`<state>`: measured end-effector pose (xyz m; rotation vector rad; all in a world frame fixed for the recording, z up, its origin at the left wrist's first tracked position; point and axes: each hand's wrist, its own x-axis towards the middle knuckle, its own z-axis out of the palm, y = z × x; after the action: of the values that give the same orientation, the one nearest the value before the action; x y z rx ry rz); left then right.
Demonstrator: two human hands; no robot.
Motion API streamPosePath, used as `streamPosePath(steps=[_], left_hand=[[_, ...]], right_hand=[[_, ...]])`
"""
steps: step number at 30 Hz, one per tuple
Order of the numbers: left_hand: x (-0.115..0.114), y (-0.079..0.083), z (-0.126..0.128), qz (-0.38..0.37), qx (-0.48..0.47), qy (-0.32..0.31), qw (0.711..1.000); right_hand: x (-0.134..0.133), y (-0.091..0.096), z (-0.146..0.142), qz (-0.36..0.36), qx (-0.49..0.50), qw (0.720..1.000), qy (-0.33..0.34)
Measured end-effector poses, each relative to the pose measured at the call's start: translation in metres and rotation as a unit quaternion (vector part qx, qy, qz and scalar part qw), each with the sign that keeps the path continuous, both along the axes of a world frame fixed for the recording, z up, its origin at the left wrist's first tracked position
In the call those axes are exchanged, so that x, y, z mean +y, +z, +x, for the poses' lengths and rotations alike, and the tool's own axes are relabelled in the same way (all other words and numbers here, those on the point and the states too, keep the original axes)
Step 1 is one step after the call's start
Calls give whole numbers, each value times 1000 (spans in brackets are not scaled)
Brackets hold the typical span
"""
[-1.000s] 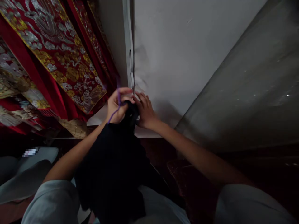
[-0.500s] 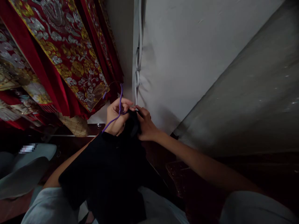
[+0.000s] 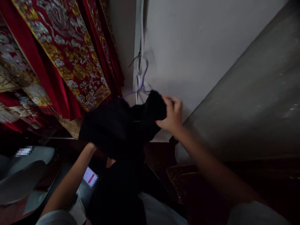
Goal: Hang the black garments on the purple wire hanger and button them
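Note:
A black garment (image 3: 112, 128) is spread out in front of me, its lower part hanging toward my lap. The purple hanger (image 3: 144, 75) rises from its top, hook upward, in front of the wall; its lower part goes into the cloth. My right hand (image 3: 172, 114) is closed on the garment's upper right side, thumb below and fingers above. On the left, my left hand (image 3: 92, 148) disappears under the cloth at the wrist, so its fingers are hidden.
Red cloth (image 3: 77, 62) embroidered in gold and silver hangs at upper left. White cable (image 3: 142, 28) runs down the pale wall (image 3: 187, 47). A lit phone screen (image 3: 89, 177) shows at lower left near a grey chair (image 3: 25, 175). Dark red carved furniture (image 3: 199, 187) stands lower right.
The hanger has moved up and right, its hook now upright. My right hand has shifted right with the garment's edge. My left hand has gone from plain view to under the cloth.

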<state>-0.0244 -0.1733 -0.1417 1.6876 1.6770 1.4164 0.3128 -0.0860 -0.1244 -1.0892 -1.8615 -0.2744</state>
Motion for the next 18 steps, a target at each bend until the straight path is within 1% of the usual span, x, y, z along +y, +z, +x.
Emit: streamPosePath(steps=[1, 2, 3, 4, 6, 7, 8, 9, 12, 15, 17, 18], left_hand=[[-4, -5, -3, -35, -11, -14, 999], [-7, -9, -4, -60, -43, -57, 996], [-7, -11, -3, -85, -91, -105, 987], [-6, -13, -2, -110, -143, -138, 974], [1, -12, 6, -138, -257, -172, 941], [4, -10, 11, -136, -303, -170, 928], [8, -7, 16, -125, -331, -156, 922], [11, -3, 22, -108, -338, -135, 925], [14, 7, 36, -74, -326, -88, 938], [7, 11, 43, -57, -326, -44, 943], [-2, 8, 45, -65, -349, 6, 935], [-8, 5, 47, -78, -365, 33, 927]], right_hand=[[3, 13, 7, -1, 8, 1000, -27], [6, 26, 13, -8, 14, 998, -53], [9, 39, 18, -20, 20, 997, -76], [12, 52, 20, -32, 25, 995, -93], [16, 73, 21, -46, 37, 993, -105], [17, 81, 20, -50, 41, 993, -99], [17, 87, 18, -55, 43, 994, -88], [17, 92, 15, -63, 43, 995, -72], [12, 98, 8, -88, 24, 996, -23], [1, 97, 10, -88, -1, 996, -2], [-9, 94, 15, -65, -14, 998, 14], [-14, 91, 16, -48, -16, 998, 36]])
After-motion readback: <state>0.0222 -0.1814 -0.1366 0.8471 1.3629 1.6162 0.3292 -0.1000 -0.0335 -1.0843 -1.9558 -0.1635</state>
